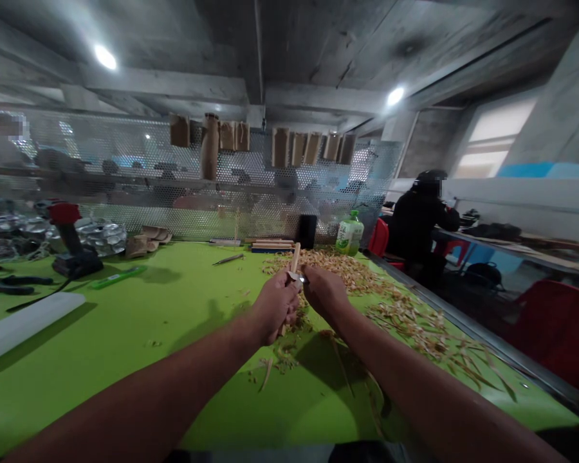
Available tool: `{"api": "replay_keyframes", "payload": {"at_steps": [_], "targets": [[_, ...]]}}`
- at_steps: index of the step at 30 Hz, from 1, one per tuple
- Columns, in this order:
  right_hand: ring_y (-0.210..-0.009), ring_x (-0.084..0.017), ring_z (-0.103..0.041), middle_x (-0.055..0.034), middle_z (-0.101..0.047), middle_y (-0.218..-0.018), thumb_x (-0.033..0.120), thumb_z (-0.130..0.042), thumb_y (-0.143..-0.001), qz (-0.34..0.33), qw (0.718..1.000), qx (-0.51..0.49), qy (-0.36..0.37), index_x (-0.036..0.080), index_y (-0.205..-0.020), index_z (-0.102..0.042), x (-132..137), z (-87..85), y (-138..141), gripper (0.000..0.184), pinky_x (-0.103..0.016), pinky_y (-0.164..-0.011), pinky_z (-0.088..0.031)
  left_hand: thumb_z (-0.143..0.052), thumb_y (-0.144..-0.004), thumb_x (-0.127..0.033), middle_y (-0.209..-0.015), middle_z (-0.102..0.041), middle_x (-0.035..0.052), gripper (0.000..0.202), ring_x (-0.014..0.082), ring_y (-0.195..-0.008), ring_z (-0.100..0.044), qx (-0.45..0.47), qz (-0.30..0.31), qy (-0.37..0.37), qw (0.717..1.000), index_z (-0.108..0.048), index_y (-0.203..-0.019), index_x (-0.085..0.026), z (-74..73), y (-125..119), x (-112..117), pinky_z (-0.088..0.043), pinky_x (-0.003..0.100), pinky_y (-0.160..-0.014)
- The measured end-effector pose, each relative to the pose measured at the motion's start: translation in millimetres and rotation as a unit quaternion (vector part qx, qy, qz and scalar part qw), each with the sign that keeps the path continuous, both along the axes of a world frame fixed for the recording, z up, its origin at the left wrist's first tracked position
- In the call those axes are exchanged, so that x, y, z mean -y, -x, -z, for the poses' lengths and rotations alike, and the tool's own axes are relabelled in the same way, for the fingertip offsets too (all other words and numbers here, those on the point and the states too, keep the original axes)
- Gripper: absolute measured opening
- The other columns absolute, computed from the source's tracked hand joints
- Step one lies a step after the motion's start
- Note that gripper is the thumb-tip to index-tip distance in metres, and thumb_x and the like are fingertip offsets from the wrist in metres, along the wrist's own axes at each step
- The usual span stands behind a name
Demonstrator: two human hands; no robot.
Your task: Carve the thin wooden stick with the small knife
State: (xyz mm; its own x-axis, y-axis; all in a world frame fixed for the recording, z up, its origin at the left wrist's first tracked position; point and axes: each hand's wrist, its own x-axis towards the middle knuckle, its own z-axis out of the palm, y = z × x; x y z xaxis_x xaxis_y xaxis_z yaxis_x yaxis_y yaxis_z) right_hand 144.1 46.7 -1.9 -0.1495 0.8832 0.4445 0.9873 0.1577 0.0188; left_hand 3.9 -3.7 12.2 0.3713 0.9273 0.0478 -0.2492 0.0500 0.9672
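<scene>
My left hand (276, 305) is closed around a thin wooden stick (296, 257), whose pale upper end points up and away from me. My right hand (325, 288) is closed beside it, gripping a knife; only its shiny blade (294, 276) shows, lying across the stick, and the handle is hidden in the fingers. Both hands are close together above the green tabletop (145, 341). Curled wood shavings (347, 267) lie heaped beyond and to the right of them.
At the left are a cordless drill (67, 238), pliers (17, 283), a green cutter (119, 277) and a white bar-shaped object (33, 321). A green bottle (350, 233) stands by the mesh screen (149, 186). A person in black (412, 218) sits at the right.
</scene>
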Motion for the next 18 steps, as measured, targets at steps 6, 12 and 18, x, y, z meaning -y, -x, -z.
{"api": "replay_keyframes", "payload": {"at_steps": [6, 12, 18], "targets": [[-0.084, -0.021, -0.065, -0.0097, -0.071, -0.093, 0.019, -0.041, -0.09, 0.018, 1.0, 0.003, -0.008, 0.019, -0.1, -0.063, -8, -3.8, -9, 0.024, -0.026, -0.067, -0.037, -0.042, -0.092, -0.019, -0.055, -0.033, -0.0086, 0.014, 0.0051, -0.04, -0.026, 0.002, 0.004, 0.024, 1.0, -0.048, -0.105, -0.02, -0.6, -5, 11, -0.022, 0.015, -0.038], [-0.089, -0.022, -0.064, -0.0117, -0.071, -0.094, 0.019, -0.038, -0.092, 0.029, 1.0, -0.007, -0.007, 0.017, -0.099, -0.064, -17, -3.9, -11, 0.027, -0.028, -0.073, -0.038, -0.041, -0.092, -0.015, -0.057, -0.033, -0.0084, 0.02, 0.0042, -0.04, -0.026, -0.017, 0.0, 0.044, 0.999, -0.049, -0.11, -0.019, -3.0, -4, 7, -0.019, 0.015, -0.038], [-0.097, -0.022, -0.065, -0.0104, -0.071, -0.1, 0.025, -0.039, -0.093, 0.074, 0.996, -0.05, 0.025, 0.021, -0.105, -0.067, -30, -0.8, -20, 0.031, -0.027, -0.078, -0.041, -0.041, -0.092, -0.016, -0.061, -0.039, -0.0068, 0.023, 0.0036, -0.04, -0.028, 0.01, 0.001, 0.085, 0.996, -0.049, -0.114, -0.016, 0.2, -7, 13, -0.021, 0.015, -0.037]]}}
